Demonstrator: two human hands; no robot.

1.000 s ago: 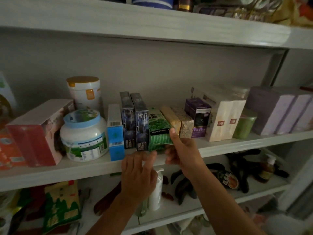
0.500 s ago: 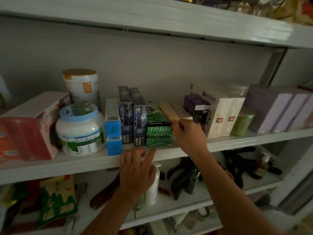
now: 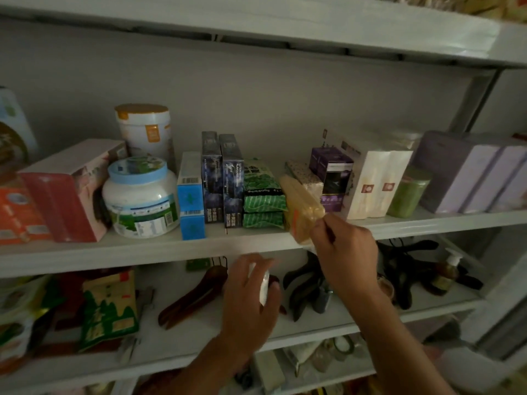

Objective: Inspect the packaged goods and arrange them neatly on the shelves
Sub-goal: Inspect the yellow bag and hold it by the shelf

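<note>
A home storeroom: white shelves [image 3: 171, 249] crammed with mixed packaged goods [image 3: 263, 192].

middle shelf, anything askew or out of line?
Yes. The yellow packet is tilted and sticks out past the middle shelf front edge, pinched at its corner by the right hand, while the neighbouring green packs and dark blue boxes sit squarely. No visible spills or damage.

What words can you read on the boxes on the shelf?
"LUTEIN ESTER FLAVOURED...": partly legible, on the spine of the right dark blue box.
Numbers on the green packet: too blurred.
Barcode digits on the light blue box: too small.
White tub label: unreadable.
</note>
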